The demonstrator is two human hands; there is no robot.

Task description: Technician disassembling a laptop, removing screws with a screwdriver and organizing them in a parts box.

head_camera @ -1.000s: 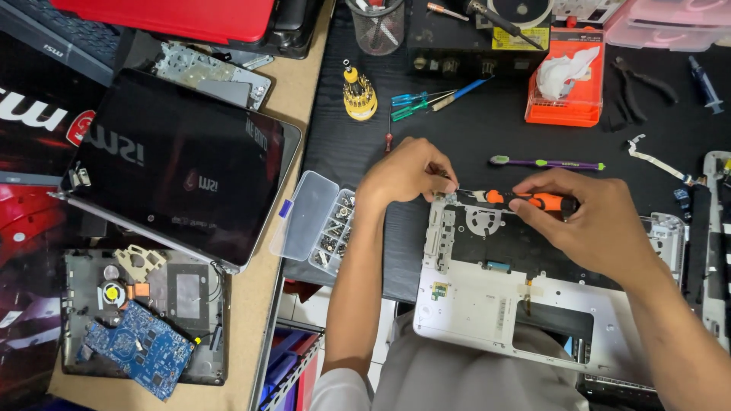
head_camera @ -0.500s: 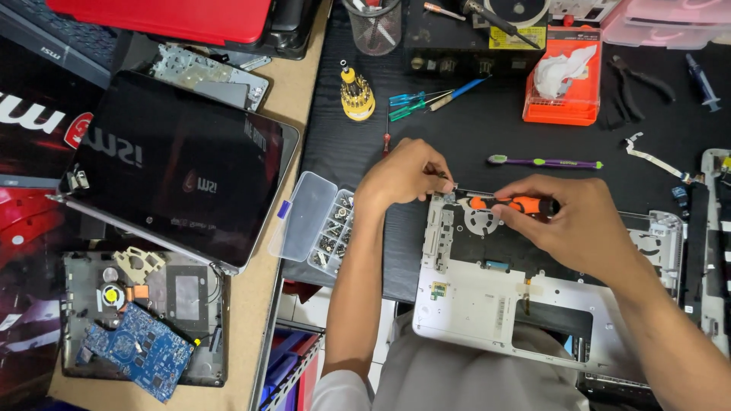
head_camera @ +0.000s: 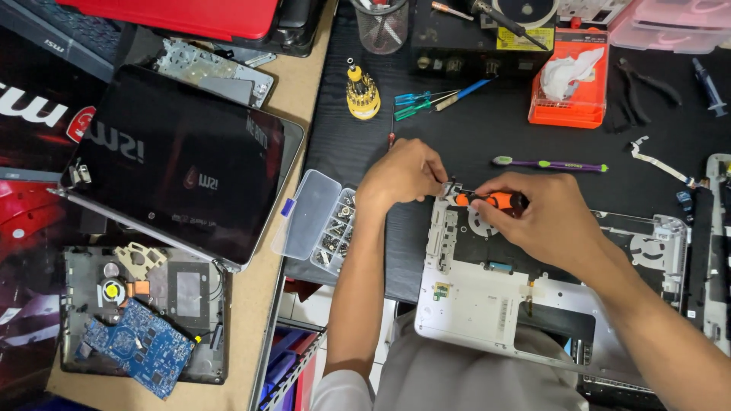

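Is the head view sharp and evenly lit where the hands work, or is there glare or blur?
Head view: sharp at both hands, left hand and right hand on the orange screwdriver; even light, soft shadows; faint sheen on the black laptop lid; screw tip hidden by fingers.

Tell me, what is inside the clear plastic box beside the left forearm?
The clear plastic box lies open with its lid folded out to the left. Its small compartments hold many tiny metal parts, apparently screws. The left forearm covers its right edge, so the compartments there cannot be seen.

bright even overhead light, sharp focus
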